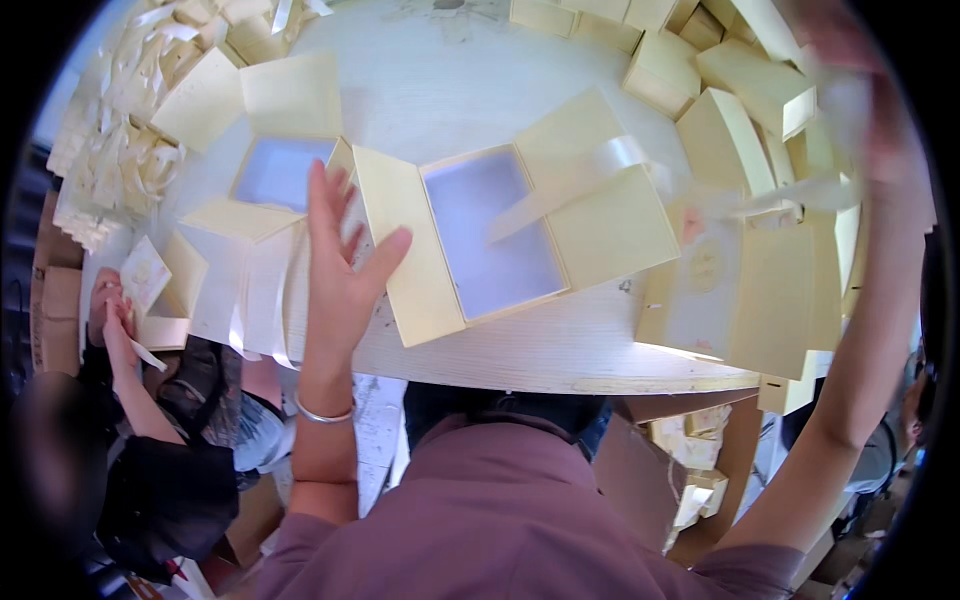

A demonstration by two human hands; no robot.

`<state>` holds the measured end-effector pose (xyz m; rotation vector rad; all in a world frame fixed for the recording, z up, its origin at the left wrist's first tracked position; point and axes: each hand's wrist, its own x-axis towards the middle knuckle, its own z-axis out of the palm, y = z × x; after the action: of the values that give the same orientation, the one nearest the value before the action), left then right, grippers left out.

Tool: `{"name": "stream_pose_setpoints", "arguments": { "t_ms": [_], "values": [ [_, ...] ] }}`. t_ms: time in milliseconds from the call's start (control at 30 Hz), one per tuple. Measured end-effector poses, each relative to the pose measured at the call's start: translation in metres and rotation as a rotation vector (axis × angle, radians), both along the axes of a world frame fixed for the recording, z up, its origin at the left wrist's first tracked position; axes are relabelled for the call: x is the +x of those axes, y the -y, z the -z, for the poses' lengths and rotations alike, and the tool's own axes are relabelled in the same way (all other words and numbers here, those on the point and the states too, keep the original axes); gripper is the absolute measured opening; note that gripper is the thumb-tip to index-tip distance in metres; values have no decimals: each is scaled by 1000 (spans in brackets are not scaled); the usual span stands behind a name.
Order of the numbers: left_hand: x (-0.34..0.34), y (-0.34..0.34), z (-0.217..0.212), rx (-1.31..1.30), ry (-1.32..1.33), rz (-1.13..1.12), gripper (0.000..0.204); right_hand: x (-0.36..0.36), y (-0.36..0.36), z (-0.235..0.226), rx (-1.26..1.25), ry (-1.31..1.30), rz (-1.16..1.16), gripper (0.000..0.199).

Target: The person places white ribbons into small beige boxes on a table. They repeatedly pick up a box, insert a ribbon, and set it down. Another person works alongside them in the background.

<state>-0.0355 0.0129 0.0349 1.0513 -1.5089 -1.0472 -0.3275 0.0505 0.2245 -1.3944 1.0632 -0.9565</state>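
Note:
In front of me a cream-coloured gift box point(612, 228) lies with its flaps spread, showing a pale lilac inside. My left hand point(343, 235) is raised beside its left flap, fingers spread, holding nothing; whether it touches the flap I cannot tell. Over the box runs a whitish ribbon point(570, 190), blurred by movement. Far out to the right, my right hand point(868, 125) is reached up near the stacked boxes and smeared, so its fingers do not show. A second opened box point(292, 95) lies to the left, behind my left hand.
Cream boxes point(755, 100) are heaped along the table's right side. Another box point(775, 285) with a printed panel lies at the right edge. Ribboned boxes point(130, 170) are stacked at the far left. A co-worker's hands point(115, 310) hold a small box at the left. Below, an open carton point(740, 470) contains more boxes.

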Motion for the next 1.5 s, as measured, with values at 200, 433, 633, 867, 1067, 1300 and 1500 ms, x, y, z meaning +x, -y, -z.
{"name": "stream_pose_setpoints", "arguments": {
  "t_ms": [200, 433, 633, 867, 1067, 1300, 1500],
  "values": [
    [23, -3, 10, 657, -330, 250, 53, 90, 60, 169, -310, -785, -60, 20],
    [21, -3, 13, 672, -350, 166, 49, 94, 67, 195, -234, -911, -173, 13],
    [17, -4, 13, 669, -389, 140, 47, 98, 81, 199, -126, -944, -232, 13],
    [15, -6, 14, 653, -395, 125, 47, 100, 88, 211, -210, -856, -195, 11],
    [13, -7, 12, 647, -401, 127, 48, 98, 88, 195, -168, -934, -252, 8],
    [15, -7, 13, 652, -417, 146, 48, 97, 87, 203, -163, -886, -215, 8],
    [20, -6, 20, 717, -584, 183, 46, 103, 91, 200, -91, -891, -265, 12]
  ]
}}
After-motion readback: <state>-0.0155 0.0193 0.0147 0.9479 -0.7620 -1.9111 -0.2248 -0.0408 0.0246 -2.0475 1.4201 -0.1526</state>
